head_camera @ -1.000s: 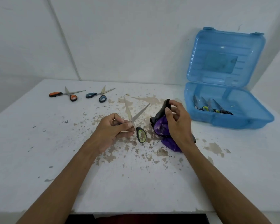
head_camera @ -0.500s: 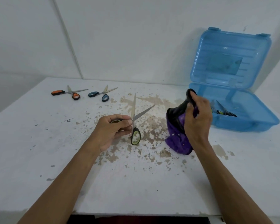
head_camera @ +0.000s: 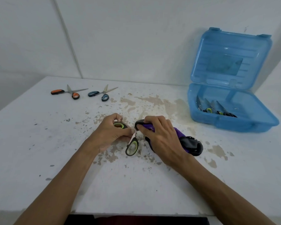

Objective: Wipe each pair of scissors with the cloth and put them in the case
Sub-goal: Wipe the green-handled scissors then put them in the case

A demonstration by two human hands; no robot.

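The left hand (head_camera: 113,132) grips the scissors (head_camera: 136,147) by one handle loop. Just beside it, the right hand (head_camera: 162,137) clasps the cloth (head_camera: 190,143) round the blades, which point away.

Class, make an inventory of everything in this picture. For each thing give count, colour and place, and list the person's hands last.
table: one, white with brown stains, fills the lower view
case: one, clear blue, lid open, far right on the table
scissors in the case: several, dark and green handles, exact count unclear
orange scissors: one, orange and black, far left on the table
blue scissors: one, blue, just right of the orange pair
green scissors: one, green and black, centre, held by the left hand
cloth: one, purple and black, centre, under the right hand
left hand: holds the green scissors
right hand: holds the cloth over the blades
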